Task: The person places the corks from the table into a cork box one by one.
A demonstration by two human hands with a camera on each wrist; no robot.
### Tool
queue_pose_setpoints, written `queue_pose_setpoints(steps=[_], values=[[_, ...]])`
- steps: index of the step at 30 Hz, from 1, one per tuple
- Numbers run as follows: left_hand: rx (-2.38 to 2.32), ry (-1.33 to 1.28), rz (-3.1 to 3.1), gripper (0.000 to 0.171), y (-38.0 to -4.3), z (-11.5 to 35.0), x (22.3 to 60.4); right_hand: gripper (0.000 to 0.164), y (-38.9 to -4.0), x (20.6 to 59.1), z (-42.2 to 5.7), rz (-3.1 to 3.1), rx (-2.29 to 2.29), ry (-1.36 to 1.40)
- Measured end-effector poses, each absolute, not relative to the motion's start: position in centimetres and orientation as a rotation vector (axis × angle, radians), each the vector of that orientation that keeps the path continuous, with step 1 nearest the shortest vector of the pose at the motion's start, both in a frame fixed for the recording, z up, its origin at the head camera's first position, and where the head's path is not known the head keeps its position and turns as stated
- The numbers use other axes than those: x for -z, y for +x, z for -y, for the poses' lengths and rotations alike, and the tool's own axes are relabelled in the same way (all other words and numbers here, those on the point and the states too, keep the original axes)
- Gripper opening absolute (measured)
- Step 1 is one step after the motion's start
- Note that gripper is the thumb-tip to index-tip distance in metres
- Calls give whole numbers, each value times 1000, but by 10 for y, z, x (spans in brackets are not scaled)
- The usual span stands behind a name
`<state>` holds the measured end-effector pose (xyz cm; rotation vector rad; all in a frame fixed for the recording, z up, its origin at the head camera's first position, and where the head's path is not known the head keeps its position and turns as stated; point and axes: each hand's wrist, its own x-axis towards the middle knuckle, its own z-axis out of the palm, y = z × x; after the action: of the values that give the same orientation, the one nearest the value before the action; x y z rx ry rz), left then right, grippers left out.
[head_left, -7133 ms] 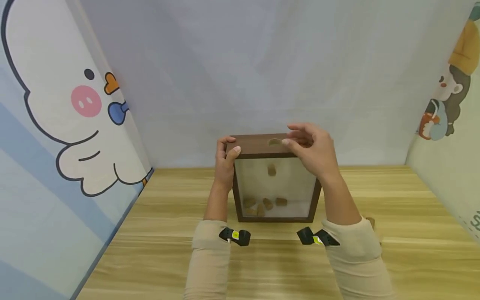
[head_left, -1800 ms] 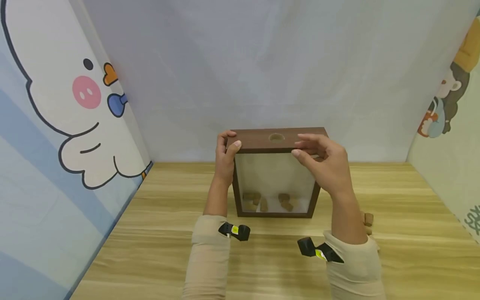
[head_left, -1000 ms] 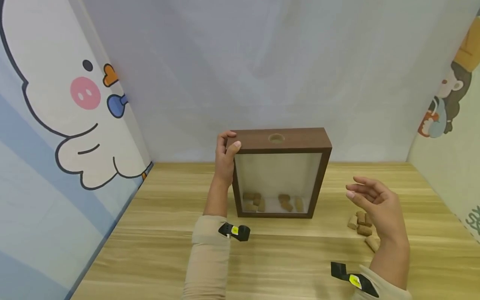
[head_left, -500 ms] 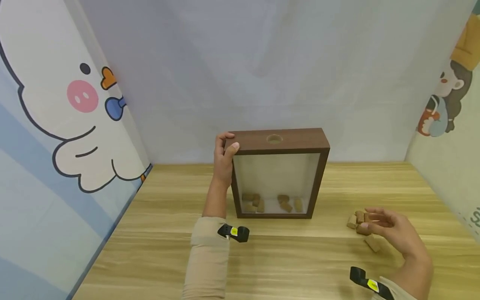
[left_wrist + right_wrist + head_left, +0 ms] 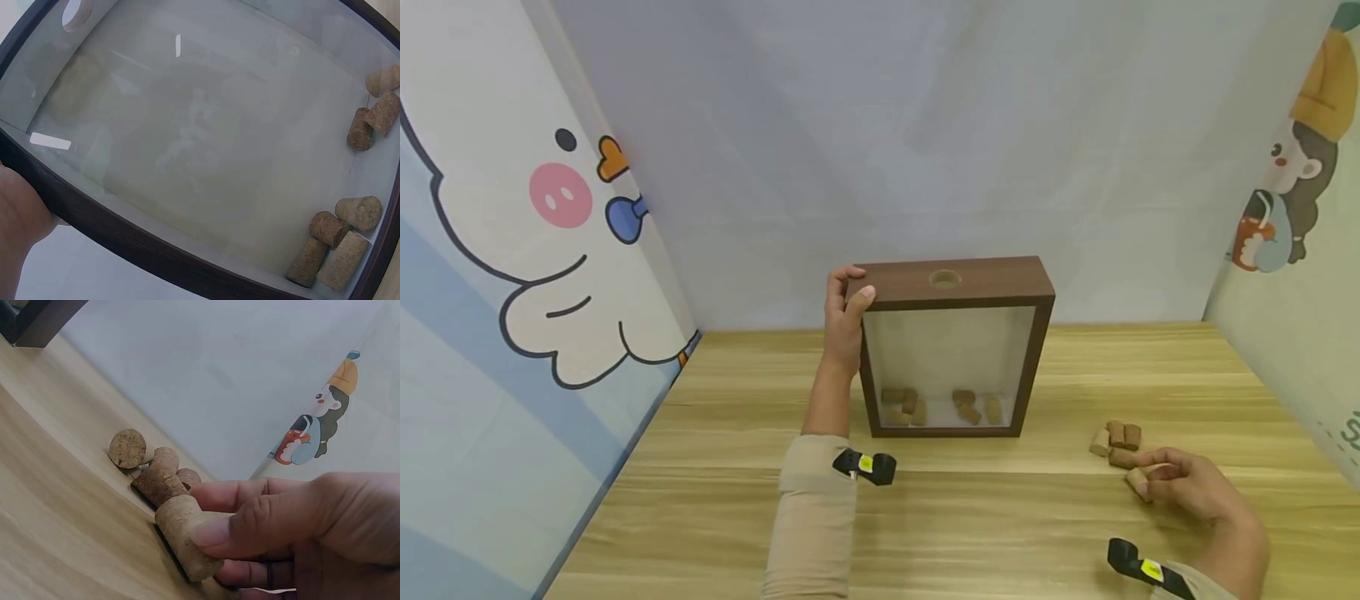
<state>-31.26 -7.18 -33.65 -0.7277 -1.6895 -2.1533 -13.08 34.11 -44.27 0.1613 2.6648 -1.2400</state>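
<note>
A shadow box [image 5: 955, 283] with a dark brown wooden frame, a clear front and a round hole [image 5: 945, 279] in its top stands upright on the table. My left hand [image 5: 844, 329] grips its upper left corner, thumb in front and fingers over the top edge. Several corks [image 5: 340, 259] lie at the bottom inside, in two groups plus one standing near the right. To the right of the box, my right hand [image 5: 1202, 492] pinches a pale cork [image 5: 186, 537] between thumb and fingers, low at the tabletop. Its fingertips are close to the other loose corks [image 5: 1123, 435].
The wood-grain table [image 5: 970, 533] runs back to a pale grey backdrop [image 5: 925, 150]. A printed cartoon panel [image 5: 490, 250] rises on the left, and another printed panel [image 5: 1285, 308] on the right.
My right hand has left the box top and come down right to the loose corks, taking hold of one. A cork seen falling inside earlier has landed. My left hand keeps its grip.
</note>
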Motion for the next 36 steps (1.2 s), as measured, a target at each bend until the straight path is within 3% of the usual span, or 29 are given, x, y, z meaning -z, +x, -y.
queue_pose_setpoints(steps=[11, 36], values=[[2162, -740, 1672, 34, -312, 74, 335, 35, -132, 431, -325, -2674, 1350, 41], [2160, -746, 1688, 35, -312, 72, 336, 28, -184, 351, -171, -2682, 1659, -702]])
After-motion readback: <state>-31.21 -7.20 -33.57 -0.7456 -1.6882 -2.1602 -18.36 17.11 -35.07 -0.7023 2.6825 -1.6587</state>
